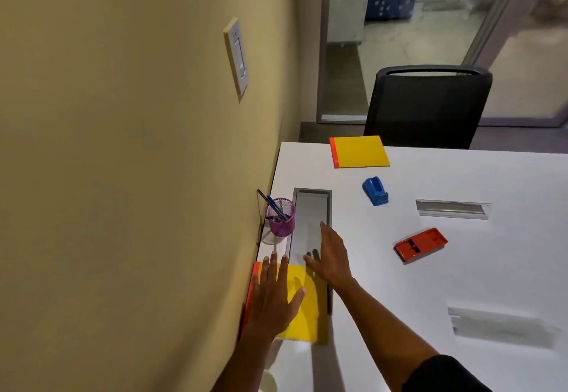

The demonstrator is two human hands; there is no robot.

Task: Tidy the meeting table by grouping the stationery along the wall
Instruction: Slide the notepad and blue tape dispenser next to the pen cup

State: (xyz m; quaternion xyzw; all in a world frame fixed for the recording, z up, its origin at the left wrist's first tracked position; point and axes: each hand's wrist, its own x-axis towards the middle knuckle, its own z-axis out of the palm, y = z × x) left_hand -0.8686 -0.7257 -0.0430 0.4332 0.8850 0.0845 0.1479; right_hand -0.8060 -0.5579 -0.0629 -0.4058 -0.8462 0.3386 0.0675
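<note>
Yellow notepad [302, 308] with the red spine sits flush against the wall; looks light, flat and a bit slick, so slide it by the cover. Left hand [272, 296] rests flat on it, fingers spread. Right hand [330, 258] hovers beside it, fingers straight and loosely together, holding nothing.

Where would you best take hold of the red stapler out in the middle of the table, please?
Probably across its long sides near the middle, coming from above. The red stapler lies flat on the white table, with bare tabletop along both flanks, so thumb and fingers can likely straddle its narrow width.
</note>
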